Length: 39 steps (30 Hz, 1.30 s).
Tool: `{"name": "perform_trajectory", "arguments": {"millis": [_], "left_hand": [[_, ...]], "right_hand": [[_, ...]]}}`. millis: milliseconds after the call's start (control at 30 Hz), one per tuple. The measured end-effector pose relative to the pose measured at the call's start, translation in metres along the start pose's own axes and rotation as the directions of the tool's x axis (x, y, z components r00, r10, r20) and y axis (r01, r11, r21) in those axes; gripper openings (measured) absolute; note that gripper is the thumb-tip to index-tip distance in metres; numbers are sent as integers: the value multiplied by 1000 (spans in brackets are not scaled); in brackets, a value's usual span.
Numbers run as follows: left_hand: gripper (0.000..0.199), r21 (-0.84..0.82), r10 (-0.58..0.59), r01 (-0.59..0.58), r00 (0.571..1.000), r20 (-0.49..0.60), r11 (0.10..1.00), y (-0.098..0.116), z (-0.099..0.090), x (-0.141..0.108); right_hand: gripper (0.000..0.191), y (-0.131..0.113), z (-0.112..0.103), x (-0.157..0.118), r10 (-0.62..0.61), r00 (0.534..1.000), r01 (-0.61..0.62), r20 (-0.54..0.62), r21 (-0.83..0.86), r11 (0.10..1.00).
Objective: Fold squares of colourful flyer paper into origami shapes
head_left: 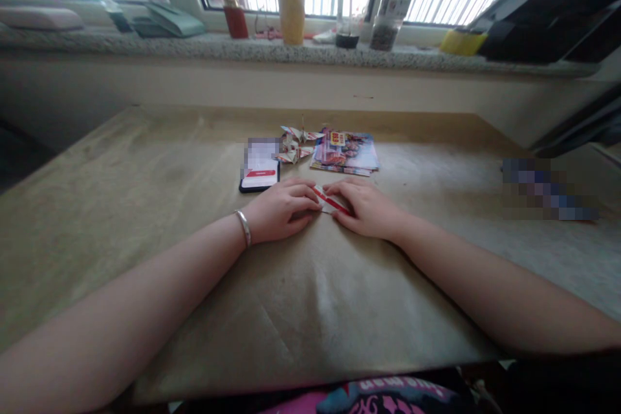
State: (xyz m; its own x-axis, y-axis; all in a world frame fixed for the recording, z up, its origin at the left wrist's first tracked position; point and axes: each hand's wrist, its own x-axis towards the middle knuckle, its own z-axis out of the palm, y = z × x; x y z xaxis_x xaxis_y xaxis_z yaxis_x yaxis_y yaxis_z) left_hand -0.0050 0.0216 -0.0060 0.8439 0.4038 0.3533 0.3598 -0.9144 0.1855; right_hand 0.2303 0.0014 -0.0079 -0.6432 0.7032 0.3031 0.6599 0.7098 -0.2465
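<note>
A small folded paper (329, 201), white with a red stripe, lies between my hands on the tan tabletop. My left hand (286, 208), with a silver bracelet at the wrist, has its bent fingers closed on the paper's left edge. From the other side my right hand (363, 207) grips the right part, its thumb and fingers near the red stripe. The fingertips of both hands partly cover the paper.
Behind my left hand lies a phone (261, 174). Folded paper cranes (295, 154) stand beside a stack of colourful printed sheets (345, 152). The granite windowsill (194, 48) holds a red bottle (235, 19), a yellow cylinder (292, 0) and jars. A blurred item lies far right.
</note>
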Motion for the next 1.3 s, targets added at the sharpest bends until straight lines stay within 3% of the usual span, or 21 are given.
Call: {"name": "perform_trajectory", "arguments": {"millis": [267,467,733,1033,1300], "left_hand": [[33,54,-66,61,993,102,997,2,3,-2],[40,63,-126,119,986,111,991,6,-1,1],[33,214,-57,43,996,62,976,11,-1,1],[31,205,-71,57,995,63,977,10,-1,0],[32,205,-117,104,991,57,973,15,0,1]], "right_hand": [[29,15,-3,4,-172,985,171,-3,-43,984],[27,18,1,4,-167,985,162,-50,-95,982],[28,15,-3,4,-179,984,177,-8,-127,976],[27,19,-6,2,-243,970,244,31,-198,949],[27,22,-11,1,-200,979,206,47,-206,957]]}}
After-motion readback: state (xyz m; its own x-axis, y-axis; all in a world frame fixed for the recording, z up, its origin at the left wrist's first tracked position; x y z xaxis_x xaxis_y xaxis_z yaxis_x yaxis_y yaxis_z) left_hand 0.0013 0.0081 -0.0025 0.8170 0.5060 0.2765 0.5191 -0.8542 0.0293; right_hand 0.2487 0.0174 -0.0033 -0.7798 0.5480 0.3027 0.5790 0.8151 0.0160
